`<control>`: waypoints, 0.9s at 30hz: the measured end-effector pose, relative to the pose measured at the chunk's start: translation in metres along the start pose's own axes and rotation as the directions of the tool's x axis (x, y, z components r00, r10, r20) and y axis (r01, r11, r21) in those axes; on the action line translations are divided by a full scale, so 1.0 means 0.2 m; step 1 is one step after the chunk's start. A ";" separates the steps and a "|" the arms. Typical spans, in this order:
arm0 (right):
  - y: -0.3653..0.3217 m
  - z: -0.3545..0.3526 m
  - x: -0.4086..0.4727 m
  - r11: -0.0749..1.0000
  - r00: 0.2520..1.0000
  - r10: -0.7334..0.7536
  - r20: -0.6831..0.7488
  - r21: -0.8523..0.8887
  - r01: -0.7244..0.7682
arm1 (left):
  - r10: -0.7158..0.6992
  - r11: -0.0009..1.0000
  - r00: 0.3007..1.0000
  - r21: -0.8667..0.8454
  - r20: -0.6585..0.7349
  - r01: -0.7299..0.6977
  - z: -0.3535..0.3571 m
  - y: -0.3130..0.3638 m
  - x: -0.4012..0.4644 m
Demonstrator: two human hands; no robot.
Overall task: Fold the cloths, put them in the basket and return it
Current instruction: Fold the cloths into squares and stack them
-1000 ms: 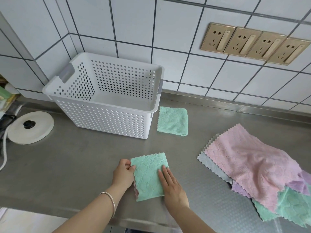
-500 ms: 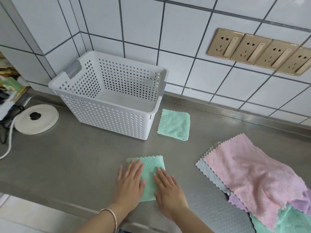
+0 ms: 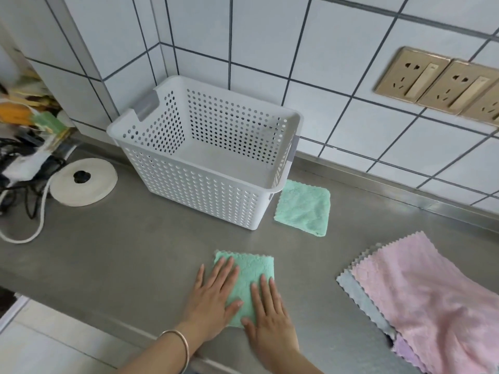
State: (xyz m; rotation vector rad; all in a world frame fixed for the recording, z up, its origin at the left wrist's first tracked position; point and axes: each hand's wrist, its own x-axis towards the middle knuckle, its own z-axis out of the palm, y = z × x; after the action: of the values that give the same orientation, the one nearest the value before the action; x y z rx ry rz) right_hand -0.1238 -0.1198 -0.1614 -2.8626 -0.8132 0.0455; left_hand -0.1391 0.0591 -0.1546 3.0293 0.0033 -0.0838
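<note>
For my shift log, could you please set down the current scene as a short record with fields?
surface: steel counter below a white tiled wall
basket: white perforated basket, upright, nothing visible inside
left hand: left hand flat on the green cloth
right hand: right hand flat on the same cloth, no grip closed
folded aside: second green cloth, right of the basket
unfolded: pink cloth atop a grey cloth
other: round white lid, left of the basket
</note>
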 end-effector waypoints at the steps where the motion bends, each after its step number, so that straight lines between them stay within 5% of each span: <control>1: -0.07 0.01 0.02 0.999 0.999 0.034 0.004 0.024 -0.034 | 0.016 1.000 1.000 0.018 0.005 -0.016 0.00 -0.06 0.01; 15: -0.70 0.08 0.59 0.937 0.958 0.284 0.029 0.204 -0.283 | 0.166 0.962 0.976 0.194 0.143 -0.192 -0.19 -0.84 0.33; 19: -0.71 0.03 0.61 0.948 0.964 0.264 0.036 0.175 -0.267 | 0.166 0.968 0.975 0.162 0.150 -0.190 -0.21 -0.83 0.33; 22: -0.58 -0.09 0.57 0.956 0.966 0.248 -0.066 0.178 -0.233 | 0.214 0.974 0.976 0.065 0.032 -0.216 -0.28 -0.71 0.32; 27: -0.03 -0.28 0.31 0.900 0.888 0.425 -0.173 0.184 -0.395 | 0.522 0.851 0.837 0.047 -0.165 -0.522 -0.31 -0.23 0.42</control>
State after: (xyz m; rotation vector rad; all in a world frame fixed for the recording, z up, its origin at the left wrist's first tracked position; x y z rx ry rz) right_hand -0.0696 -0.0908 -0.1038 -2.7835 -0.1455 -0.1381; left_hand -0.0530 0.1112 -0.1024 2.9023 -0.8053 0.2266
